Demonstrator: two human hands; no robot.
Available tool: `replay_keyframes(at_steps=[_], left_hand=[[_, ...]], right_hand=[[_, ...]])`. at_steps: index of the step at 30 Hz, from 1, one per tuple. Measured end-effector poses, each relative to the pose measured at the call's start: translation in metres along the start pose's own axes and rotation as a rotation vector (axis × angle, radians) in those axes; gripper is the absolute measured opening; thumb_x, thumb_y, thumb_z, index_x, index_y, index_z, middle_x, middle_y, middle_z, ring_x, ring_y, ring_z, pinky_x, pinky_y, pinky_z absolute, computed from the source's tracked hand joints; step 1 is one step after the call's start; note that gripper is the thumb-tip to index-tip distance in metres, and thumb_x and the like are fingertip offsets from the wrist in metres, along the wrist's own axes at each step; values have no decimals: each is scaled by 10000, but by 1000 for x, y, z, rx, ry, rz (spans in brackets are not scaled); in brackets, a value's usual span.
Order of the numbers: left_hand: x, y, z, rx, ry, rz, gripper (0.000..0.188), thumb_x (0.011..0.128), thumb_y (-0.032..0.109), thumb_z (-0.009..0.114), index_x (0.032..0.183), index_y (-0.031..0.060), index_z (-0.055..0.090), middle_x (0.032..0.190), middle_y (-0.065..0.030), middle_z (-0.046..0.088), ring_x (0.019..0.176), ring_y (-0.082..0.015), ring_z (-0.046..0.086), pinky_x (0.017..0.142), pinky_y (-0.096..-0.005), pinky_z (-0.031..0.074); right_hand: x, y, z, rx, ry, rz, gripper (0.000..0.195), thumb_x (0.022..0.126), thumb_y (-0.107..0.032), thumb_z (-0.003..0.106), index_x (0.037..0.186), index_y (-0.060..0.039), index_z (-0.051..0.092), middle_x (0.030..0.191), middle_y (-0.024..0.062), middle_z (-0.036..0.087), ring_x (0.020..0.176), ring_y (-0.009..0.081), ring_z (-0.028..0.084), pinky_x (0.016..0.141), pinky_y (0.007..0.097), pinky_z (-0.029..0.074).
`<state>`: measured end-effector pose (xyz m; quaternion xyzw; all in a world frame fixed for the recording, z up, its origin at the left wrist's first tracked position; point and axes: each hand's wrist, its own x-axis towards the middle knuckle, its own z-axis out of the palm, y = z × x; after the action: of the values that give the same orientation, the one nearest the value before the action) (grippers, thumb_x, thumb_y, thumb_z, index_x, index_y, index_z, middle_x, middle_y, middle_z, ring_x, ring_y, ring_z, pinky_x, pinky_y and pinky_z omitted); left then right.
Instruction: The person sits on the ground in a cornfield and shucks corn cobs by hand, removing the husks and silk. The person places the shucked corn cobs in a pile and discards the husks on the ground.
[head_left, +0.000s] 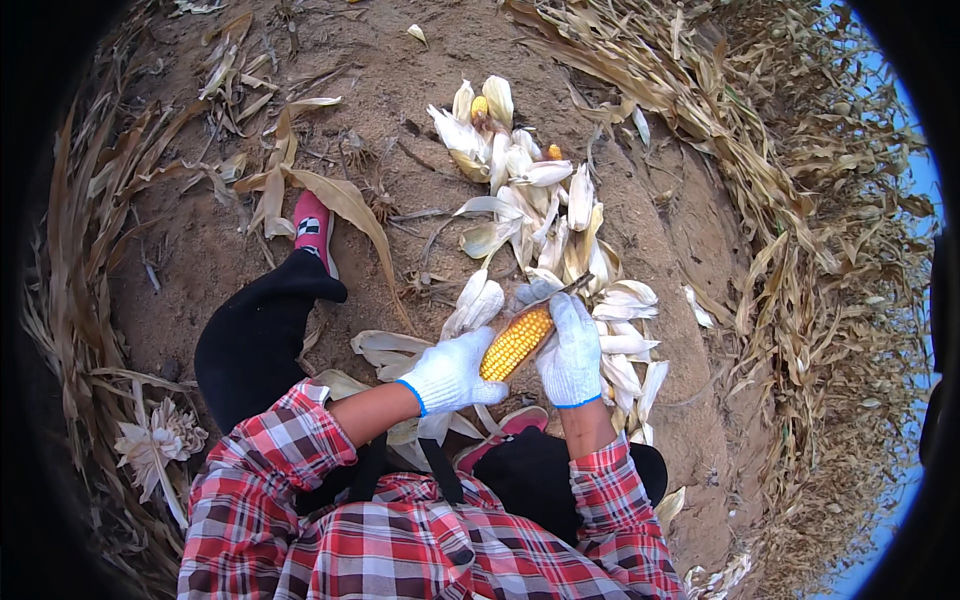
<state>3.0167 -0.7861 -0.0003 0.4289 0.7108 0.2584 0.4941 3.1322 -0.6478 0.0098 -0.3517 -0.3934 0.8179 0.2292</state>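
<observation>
Between my two hands is a bare ear of corn (517, 343) with bright yellow kernels, tilted with its upper end to the right. My left hand (457, 371), in a white knit glove with a blue cuff, grips the lower end. My right hand (571, 349), gloved the same way, closes around the stalk end, where a short brown stem (579, 283) sticks out. A pale husk (474, 304) stands just above my left hand. Beyond my hands lies a heap of dry corn husks (544, 217), with a yellow cob (479, 107) showing at its far end.
Bare brown soil (390, 82) with stubble and loose leaves surrounds me. Dry corn stalks (780, 217) line the right side, and more dry leaves (82, 247) lie at the left. My pink shoe (313, 225) and bent leg (259, 330) are at the left.
</observation>
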Motion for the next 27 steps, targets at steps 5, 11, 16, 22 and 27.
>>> replay_keyframes(at_steps=[5,11,16,22,27], left_hand=[[3,-10,11,122,94,72,639,684,413,736,1162,44,528,1045,-238,615,957,-416,622,811,-476,513],[5,-20,16,242,136,127,629,679,324,755,1197,56,518,1106,-197,586,979,-397,614,818,-469,521],[6,-15,13,291,140,152,612,683,266,748,1222,88,519,1115,-168,567,1026,-373,594,814,-474,524],[15,-25,19,333,365,369,636,725,219,758,1288,112,484,1179,-162,570,1128,-344,553,900,-457,501],[23,-14,27,-1417,-198,-117,624,819,169,723,1361,26,448,1404,-100,492,1282,-238,487,1042,-374,412]], right_hand=[[-1,12,-16,25,21,-7,223,986,-149,472,1056,33,580,990,132,649,905,210,632,840,343,510],[-2,16,-23,185,58,96,233,1001,-189,472,1047,13,578,961,146,645,885,245,628,834,395,518],[-1,23,-31,339,97,183,283,994,-315,506,971,-42,576,901,112,623,867,332,617,835,495,517],[-7,20,-8,457,379,211,214,1014,-272,487,974,-78,566,846,57,585,818,241,603,793,401,529],[-6,23,-18,661,215,219,233,1017,-289,482,923,-87,549,690,-14,481,592,138,471,570,302,430]])
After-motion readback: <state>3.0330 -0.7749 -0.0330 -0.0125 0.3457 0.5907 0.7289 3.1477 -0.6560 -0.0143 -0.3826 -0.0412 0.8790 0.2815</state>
